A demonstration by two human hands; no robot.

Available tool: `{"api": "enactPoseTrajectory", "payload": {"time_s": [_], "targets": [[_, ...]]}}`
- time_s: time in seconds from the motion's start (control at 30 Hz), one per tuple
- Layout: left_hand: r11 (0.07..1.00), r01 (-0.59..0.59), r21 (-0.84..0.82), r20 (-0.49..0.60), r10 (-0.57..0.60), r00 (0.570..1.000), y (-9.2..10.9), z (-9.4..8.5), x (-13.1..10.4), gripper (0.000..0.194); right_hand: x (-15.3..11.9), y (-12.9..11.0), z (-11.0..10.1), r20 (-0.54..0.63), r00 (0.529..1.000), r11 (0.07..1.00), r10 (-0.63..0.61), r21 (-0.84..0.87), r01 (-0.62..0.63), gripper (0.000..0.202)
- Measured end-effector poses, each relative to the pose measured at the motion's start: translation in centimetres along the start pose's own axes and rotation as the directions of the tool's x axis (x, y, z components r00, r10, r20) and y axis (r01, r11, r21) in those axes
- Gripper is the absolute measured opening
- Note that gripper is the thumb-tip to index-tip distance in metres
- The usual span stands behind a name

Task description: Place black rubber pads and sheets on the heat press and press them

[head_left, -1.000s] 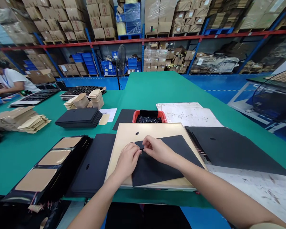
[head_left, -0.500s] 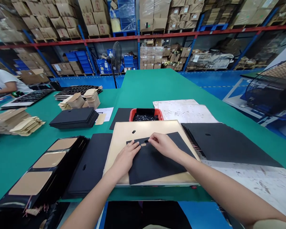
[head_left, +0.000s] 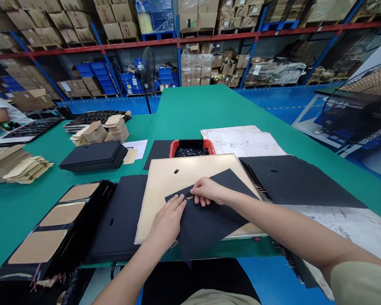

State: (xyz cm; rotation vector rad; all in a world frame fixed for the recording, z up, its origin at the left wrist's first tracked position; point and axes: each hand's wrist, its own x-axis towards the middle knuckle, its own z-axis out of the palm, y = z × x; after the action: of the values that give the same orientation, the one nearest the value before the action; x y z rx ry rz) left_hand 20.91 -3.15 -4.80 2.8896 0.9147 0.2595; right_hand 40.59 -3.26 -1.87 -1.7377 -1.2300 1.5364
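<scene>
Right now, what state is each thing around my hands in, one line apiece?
Left hand: fingers extended, resting on the black sheet.
Right hand: pinching a small dark piece at the sheet's slot.
Black sheet: skewed on the cream board, overhanging its near edge.
Cream board: lying on the green table.
Red basket: upright, holding small black items.
Black stack left of the board: piled.
Standing fan: upright; spinning or not, I can't tell.

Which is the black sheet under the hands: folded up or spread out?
Spread out: the black sheet lies open across the pale board, its near corner reaching past the board's edge.
</scene>
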Motion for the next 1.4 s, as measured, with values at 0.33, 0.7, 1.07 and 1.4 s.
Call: {"api": "enactPoseTrajectory", "payload": {"time_s": [0.33,0.7,1.07,1.4], "targets": [[0.997,0.017,-0.071,-0.013,-0.018,1.0,-0.1,0.0,0.0,0.05,-0.2,-0.3,-0.3,0.04,0.999,0.998,0.012,-0.055,-0.01,0.032],[0.999,0.027,-0.044,-0.023,-0.028,0.999,0.0,-0.4,0.3,0.051,-0.2,0.0,-0.4,0.036,0.999,0.997,-0.015,-0.077,0.018,0.032],[0.996,0.034,0.08,-0.009,-0.034,0.999,0.4,-0.1,0.7,0.055,-0.9,-0.3,0.2,-0.033,0.999,0.998,-0.035,-0.055,0.033,0.026],[0.995,0.091,0.031,0.082,-0.093,0.992,0.5,-1.1,1.3,0.061,-1.3,1.3,-2.7,-0.186,0.98,0.997,-0.064,0.023,0.07,0.016]]}}
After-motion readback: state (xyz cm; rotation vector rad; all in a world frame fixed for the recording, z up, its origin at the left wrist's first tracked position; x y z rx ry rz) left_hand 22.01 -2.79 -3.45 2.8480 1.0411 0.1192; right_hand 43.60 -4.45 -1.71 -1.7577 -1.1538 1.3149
